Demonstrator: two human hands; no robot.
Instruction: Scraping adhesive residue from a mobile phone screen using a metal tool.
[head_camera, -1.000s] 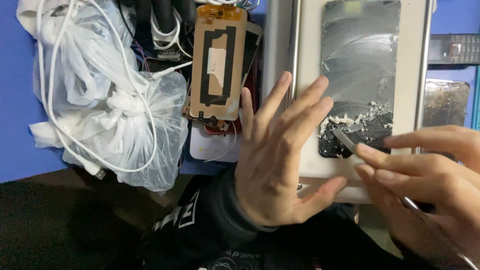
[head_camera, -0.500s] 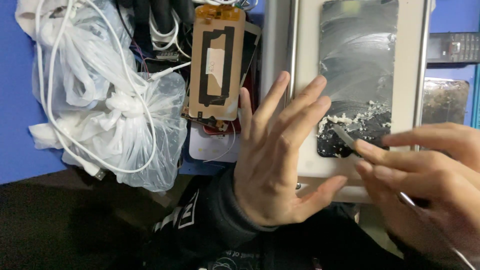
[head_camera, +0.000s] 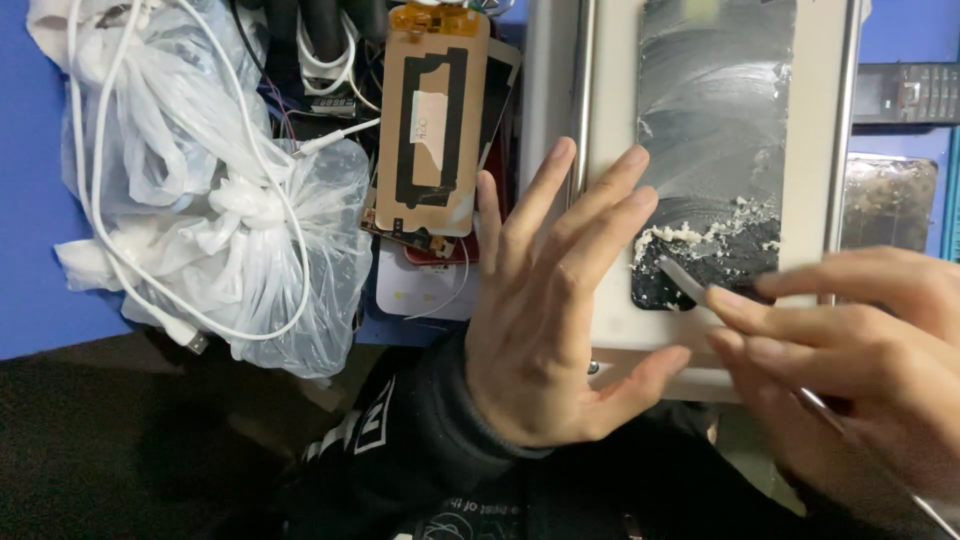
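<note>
My left hand (head_camera: 555, 300) lies flat with its fingers spread on the near left part of a pale metal plate (head_camera: 610, 120). A dark glass phone panel (head_camera: 715, 130) rests on that plate, with white crumbly residue (head_camera: 700, 232) heaped across its lower part. My right hand (head_camera: 850, 350) pinches a thin metal scraper (head_camera: 685, 280), and the blade's tip touches the panel just below the residue. The tool's handle runs back under my right palm to the lower right.
A knotted clear plastic bag (head_camera: 230, 230) with a white cable (head_camera: 120, 270) over it lies on the left of the blue mat (head_camera: 30, 200). A phone frame with a brown backing (head_camera: 432, 120) sits beside the plate. Another dark panel (head_camera: 885, 205) lies at far right.
My right hand and the scraper have shifted slightly left and lower along the panel's bottom edge. The left hand has stayed put.
</note>
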